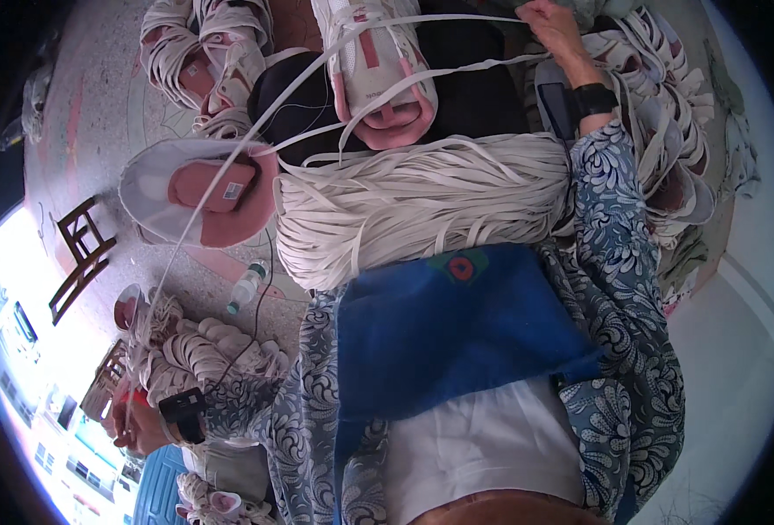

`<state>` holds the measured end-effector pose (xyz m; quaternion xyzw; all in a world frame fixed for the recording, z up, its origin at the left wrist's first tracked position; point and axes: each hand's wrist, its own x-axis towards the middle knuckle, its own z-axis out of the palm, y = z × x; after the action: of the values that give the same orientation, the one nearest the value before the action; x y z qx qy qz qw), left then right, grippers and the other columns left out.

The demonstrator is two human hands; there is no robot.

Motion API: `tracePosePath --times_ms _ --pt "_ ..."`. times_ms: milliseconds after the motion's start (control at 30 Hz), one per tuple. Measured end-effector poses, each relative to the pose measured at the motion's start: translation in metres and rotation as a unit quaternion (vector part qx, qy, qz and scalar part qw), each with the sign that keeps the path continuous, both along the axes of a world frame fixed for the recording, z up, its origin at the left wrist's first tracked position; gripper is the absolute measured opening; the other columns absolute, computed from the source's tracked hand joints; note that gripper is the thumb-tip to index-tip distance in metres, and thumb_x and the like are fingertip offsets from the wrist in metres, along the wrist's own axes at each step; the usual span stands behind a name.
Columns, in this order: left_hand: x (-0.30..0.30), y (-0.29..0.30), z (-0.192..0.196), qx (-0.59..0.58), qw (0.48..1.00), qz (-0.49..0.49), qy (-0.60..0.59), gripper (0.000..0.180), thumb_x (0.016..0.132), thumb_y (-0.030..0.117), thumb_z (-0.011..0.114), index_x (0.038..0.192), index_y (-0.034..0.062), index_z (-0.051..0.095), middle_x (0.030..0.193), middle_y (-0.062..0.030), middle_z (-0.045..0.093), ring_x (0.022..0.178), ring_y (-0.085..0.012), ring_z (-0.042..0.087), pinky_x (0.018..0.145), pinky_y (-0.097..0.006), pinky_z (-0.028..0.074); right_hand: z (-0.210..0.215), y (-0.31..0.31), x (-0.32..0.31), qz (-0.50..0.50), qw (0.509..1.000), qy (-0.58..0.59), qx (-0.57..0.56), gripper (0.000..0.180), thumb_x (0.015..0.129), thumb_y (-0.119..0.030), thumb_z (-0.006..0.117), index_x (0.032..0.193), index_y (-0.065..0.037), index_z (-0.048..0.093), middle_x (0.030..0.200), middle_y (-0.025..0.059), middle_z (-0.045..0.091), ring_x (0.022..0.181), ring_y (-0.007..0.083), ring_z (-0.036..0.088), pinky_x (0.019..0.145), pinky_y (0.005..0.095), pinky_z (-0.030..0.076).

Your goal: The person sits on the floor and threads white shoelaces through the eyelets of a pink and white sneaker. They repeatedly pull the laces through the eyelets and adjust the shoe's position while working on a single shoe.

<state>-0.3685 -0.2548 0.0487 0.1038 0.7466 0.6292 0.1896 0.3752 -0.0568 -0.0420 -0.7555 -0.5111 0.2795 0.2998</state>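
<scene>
Left hand [137, 426] way out low-left, fingers pinching a thin white flat lace [196, 210]. Right hand [551, 26] up top, fingers closed on more lace. Fat bundle of white flat laces [422, 206] across the lap, pink-and-white sneakers [378, 66] beyond it.

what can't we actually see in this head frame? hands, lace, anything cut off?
Head view only:
- Left hand: in the bright, warped lower-left rim; its grip on the white lace is unclear.
- Right hand: fingertips cut by the top edge.
- Pink-lined shoe: toe cut off at the top.
- Lace bundle: lower part hidden under the blue cloth.
</scene>
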Motion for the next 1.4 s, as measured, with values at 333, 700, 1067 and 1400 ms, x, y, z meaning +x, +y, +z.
tracePosePath --times_ms 333,700,1067,1400 --pt "0.206 0.102 0.095 -0.047 0.83 -0.447 0.331 0.025 0.088 0.009 0.052 0.11 0.0042 0.061 0.109 -0.01 0.064 0.096 -0.0258 0.062 0.09 -0.035 0.047 0.116 -0.018 -0.108 0.153 0.977 0.145 0.04 0.018 0.091 -0.015 0.059 0.094 0.002 0.06 0.075 0.0129 0.057 0.065 0.0255 0.056 0.058 0.0331 0.045" --pt "0.34 0.222 -0.04 -0.008 0.613 -0.741 0.274 0.029 0.095 0.027 0.051 0.102 0.0023 0.064 0.093 -0.0142 0.068 0.085 -0.0308 0.066 0.076 -0.035 0.05 0.069 -0.044 -0.135 0.322 0.922 -0.11 0.185 0.018 0.086 -0.011 0.063 0.102 -0.002 0.06 0.09 0.0138 0.063 0.08 0.0328 0.063 0.069 0.0381 0.051" --pt "0.335 0.275 -0.045 -0.051 0.591 -0.675 0.439 0.02 0.09 0.022 0.054 0.094 0.0088 0.068 0.079 -0.0103 0.066 0.076 -0.0261 0.066 0.068 -0.033 0.05 0.057 -0.057 -0.081 0.287 0.921 -0.226 0.133 0.016 0.088 -0.018 0.06 0.098 -0.006 0.065 0.084 0.0127 0.063 0.079 0.0334 0.063 0.071 0.0409 0.051" --pt "0.322 0.251 -0.012 0.12 0.734 -0.636 0.205 0.027 0.097 0.022 0.052 0.111 0.0018 0.064 0.099 -0.0072 0.07 0.069 -0.0065 0.058 0.065 -0.022 0.048 0.087 -0.048 -0.143 0.292 0.927 -0.086 0.218 0.023 0.083 -0.011 0.067 0.106 -0.007 0.064 0.098 0.0064 0.06 0.076 0.0247 0.064 0.065 0.0322 0.052"
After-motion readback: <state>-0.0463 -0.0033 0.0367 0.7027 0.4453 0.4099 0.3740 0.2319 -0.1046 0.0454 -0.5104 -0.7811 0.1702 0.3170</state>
